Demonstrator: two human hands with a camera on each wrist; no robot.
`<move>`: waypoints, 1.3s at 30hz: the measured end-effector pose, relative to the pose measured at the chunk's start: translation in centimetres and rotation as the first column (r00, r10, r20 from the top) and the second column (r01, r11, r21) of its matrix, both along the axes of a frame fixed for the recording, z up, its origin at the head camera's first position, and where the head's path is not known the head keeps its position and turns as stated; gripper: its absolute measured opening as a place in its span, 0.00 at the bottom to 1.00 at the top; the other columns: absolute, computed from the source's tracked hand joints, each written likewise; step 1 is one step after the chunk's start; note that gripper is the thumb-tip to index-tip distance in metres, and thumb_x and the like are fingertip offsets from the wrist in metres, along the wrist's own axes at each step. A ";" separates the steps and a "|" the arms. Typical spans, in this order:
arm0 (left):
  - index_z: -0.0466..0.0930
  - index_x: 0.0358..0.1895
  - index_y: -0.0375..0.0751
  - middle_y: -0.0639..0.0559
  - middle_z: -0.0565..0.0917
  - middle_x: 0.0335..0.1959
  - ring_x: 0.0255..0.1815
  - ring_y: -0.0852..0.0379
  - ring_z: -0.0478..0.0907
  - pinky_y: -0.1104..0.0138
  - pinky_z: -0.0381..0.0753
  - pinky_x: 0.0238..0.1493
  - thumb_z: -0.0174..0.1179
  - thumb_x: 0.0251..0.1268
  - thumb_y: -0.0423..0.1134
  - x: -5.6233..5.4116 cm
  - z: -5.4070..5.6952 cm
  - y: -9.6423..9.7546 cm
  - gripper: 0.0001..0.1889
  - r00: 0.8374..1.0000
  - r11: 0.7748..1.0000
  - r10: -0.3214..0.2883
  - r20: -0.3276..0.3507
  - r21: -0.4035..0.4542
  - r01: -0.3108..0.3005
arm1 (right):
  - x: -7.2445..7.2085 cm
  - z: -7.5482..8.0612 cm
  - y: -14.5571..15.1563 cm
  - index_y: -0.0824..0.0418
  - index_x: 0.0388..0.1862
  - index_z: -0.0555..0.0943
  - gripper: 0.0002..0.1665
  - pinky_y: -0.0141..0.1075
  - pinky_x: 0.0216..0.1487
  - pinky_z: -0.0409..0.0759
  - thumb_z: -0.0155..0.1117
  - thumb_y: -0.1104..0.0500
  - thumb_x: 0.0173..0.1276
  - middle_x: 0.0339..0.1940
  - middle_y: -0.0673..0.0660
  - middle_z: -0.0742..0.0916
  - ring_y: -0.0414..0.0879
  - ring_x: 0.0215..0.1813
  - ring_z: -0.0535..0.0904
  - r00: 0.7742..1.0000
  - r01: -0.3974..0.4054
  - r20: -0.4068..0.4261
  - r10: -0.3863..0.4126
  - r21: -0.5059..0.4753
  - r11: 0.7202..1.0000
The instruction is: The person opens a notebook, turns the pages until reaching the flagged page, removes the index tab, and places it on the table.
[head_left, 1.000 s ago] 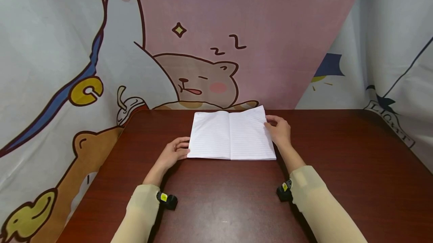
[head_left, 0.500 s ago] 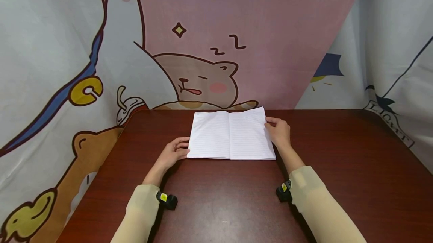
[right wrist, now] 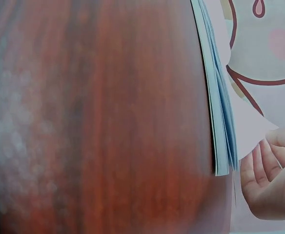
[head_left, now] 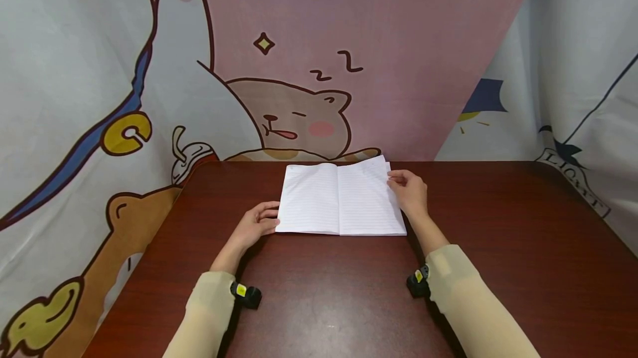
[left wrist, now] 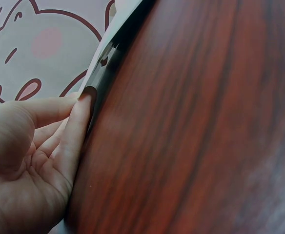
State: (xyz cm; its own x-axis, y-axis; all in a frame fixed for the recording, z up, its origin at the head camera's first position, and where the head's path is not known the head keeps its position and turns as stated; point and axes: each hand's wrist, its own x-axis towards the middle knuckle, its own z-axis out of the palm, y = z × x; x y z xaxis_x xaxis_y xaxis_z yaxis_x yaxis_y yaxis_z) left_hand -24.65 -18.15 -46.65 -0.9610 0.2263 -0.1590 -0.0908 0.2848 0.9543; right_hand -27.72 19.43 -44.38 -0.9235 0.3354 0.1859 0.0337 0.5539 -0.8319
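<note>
An open notebook (head_left: pixel 311 200) with white lined pages lies on the brown wooden table, its middle fold running away from me. My left hand (head_left: pixel 251 228) pinches the lower left edge; in the left wrist view the thumb is on top and the fingers lie under the cover. At the right edge, my right hand (head_left: pixel 411 194) pinches one page between thumb and fingertips. That page (right wrist: pixel 250 129) bends up from the sheets beneath it in the right wrist view, where the stack of sheets (right wrist: pixel 213 97) shows edge-on.
The dark wooden table (head_left: pixel 329 291) reaches back to a hanging cloth (head_left: pixel 399 42) printed with cartoon animals. More printed cloth hangs along the left and right sides. Black cameras (head_left: pixel 246 295) sit on both wrists, below pale yellow sleeves.
My right hand has shifted slightly left, and the far corner of the right page has moved left with it, baring the sheet below. My left hand stays in place.
</note>
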 end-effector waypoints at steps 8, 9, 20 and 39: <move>0.66 0.71 0.35 0.32 0.76 0.63 0.45 0.63 0.82 0.73 0.82 0.42 0.58 0.72 0.31 0.0 0.0 0.0 0.26 1.000 1.000 0.006 0.003 -0.004 -0.006 | 0.0 -0.1 0.0 0.62 0.46 0.87 0.10 0.27 0.38 0.69 0.66 0.61 0.68 0.41 0.63 0.90 0.43 0.38 0.79 1.000 -0.019 0.003 0.019 0.024 1.000; 0.66 0.71 0.35 0.32 0.76 0.63 0.45 0.63 0.82 0.73 0.82 0.42 0.58 0.72 0.31 0.0 0.0 0.0 0.26 1.000 1.000 0.005 0.004 -0.005 -0.005 | 0.0 -0.1 0.0 0.62 0.46 0.87 0.10 0.27 0.38 0.69 0.66 0.61 0.68 0.40 0.63 0.90 0.44 0.38 0.79 1.000 -0.021 0.003 0.021 0.023 1.000; 0.66 0.72 0.37 0.33 0.76 0.64 0.46 0.62 0.82 0.73 0.82 0.43 0.58 0.72 0.31 0.0 0.2 0.0 0.26 1.000 1.000 0.011 0.015 -0.015 -0.011 | 0.0 0.0 -0.2 0.61 0.47 0.87 0.11 0.31 0.40 0.69 0.65 0.59 0.70 0.42 0.62 0.89 0.47 0.39 0.77 0.996 -0.087 0.012 0.087 0.012 0.996; 0.66 0.71 0.36 0.32 0.76 0.64 0.45 0.64 0.82 0.74 0.82 0.43 0.57 0.72 0.31 -0.1 0.0 0.0 0.26 1.000 1.000 -0.001 0.005 0.001 0.001 | 0.0 -0.1 -0.5 0.62 0.52 0.87 0.16 0.39 0.54 0.73 0.63 0.54 0.73 0.52 0.63 0.88 0.54 0.59 0.80 0.959 -0.281 0.017 0.283 -0.058 0.958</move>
State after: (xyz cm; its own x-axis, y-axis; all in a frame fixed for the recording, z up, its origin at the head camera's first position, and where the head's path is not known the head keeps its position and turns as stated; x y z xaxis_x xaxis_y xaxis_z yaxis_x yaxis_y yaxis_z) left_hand -24.78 -18.19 -46.64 -0.9599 0.2274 -0.1637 -0.0955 0.2838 0.9541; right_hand -27.73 18.98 -44.49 -0.9861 0.0697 0.1506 -0.0964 0.4981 -0.8617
